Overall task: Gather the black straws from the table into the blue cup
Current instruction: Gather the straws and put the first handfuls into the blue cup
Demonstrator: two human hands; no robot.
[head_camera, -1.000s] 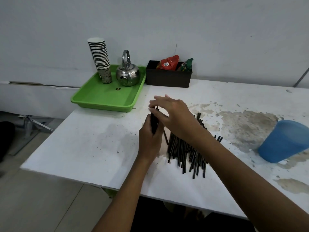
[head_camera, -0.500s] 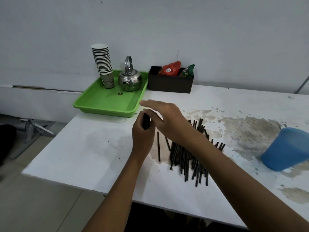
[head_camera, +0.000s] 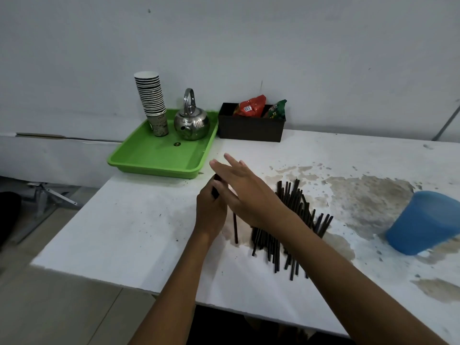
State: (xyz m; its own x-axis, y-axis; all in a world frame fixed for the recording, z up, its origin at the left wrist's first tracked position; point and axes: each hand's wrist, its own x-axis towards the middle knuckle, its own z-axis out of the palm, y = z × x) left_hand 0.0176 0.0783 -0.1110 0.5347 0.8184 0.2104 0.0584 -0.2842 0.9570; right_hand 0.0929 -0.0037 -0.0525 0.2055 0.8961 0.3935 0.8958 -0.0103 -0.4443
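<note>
The left hand (head_camera: 211, 210) is clamping a small bunch of black straws (head_camera: 216, 189), fingers curled round it, while the right hand (head_camera: 245, 192) is hovering over it with fingers straight and spread, gripping nothing. The rest of the pile (head_camera: 286, 227) is lying at about four o'clock from the hands, one stray straw (head_camera: 235, 229) just beside it. The blue cup (head_camera: 423, 222) is sitting well apart at three o'clock, close to the frame's right edge, and looking tilted.

I am judging the bunch could slip or fan out if the grip loosens, and straws could roll toward the near edge of the table (head_camera: 112, 232). A tilted cup might tip when loaded. Bare tabletop is lying open at nine o'clock; the green tray (head_camera: 149, 160) is crowding eleven o'clock.
</note>
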